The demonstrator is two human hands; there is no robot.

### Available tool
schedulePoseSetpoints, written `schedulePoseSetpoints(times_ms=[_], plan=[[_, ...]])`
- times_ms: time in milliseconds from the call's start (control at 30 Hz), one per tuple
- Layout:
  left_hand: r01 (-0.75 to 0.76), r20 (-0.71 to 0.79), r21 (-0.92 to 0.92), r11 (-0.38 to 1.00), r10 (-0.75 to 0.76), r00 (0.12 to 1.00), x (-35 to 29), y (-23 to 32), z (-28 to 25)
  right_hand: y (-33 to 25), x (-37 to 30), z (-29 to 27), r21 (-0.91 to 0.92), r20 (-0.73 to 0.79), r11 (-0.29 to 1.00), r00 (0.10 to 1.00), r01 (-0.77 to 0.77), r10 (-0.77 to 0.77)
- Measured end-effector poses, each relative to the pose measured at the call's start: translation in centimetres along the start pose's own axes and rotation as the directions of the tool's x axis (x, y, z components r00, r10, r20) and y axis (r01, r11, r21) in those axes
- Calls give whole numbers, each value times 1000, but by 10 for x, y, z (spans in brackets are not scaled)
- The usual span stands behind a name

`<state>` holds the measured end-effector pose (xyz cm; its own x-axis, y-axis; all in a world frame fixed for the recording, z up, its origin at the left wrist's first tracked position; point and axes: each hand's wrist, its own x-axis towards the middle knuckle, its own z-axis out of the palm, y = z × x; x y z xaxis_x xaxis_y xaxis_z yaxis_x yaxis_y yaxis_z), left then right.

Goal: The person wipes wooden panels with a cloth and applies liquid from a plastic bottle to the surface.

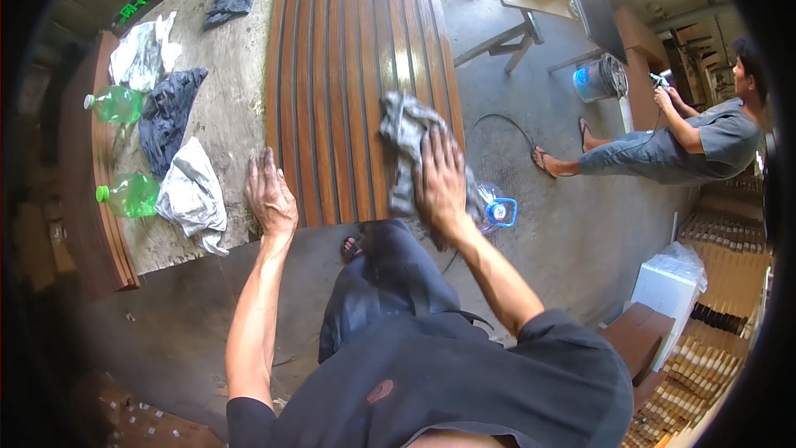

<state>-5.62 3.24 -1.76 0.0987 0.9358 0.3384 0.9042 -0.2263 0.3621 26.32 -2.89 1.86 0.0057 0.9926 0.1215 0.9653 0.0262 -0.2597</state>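
Note:
A long reddish-brown wooden panel with dark lengthwise grooves (356, 58) lies on the worktable, its near end toward me. My right hand (441, 178) presses a grey, stained rag (405, 126) onto the panel's right side by the near corner. Part of the rag spreads out ahead of the fingers, and the rest is under the palm. My left hand (272, 195) rests with fingers stretched out at the panel's left edge, holding nothing.
Left of the panel, the worn tabletop (236, 83) carries white rags (192, 191), dark rags (168, 120) and two green bottles (133, 196). A clear jug with a blue handle (497, 211) stands on the floor at right. Farther off, a person (688, 137) holds a spray gun near a bucket (599, 80).

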Motion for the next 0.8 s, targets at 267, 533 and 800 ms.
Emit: schedulePoseSetpoints(times_ms=[267, 533, 800], plan=[[-49, 52, -25, 998, 51, 997, 6, 9, 0, 51, 99, 15, -28, -100, 991, 986, 130, -132], [62, -12, -7, 998, -62, 998, 8, 20, 1, 61, 271, 53, -196, -242, 966, 947, 167, -212], [269, -100, -689, 673, -457, 884, 7, 32, 7, -53, 68, 24, 184, 123, 800, 794, 571, -596]])
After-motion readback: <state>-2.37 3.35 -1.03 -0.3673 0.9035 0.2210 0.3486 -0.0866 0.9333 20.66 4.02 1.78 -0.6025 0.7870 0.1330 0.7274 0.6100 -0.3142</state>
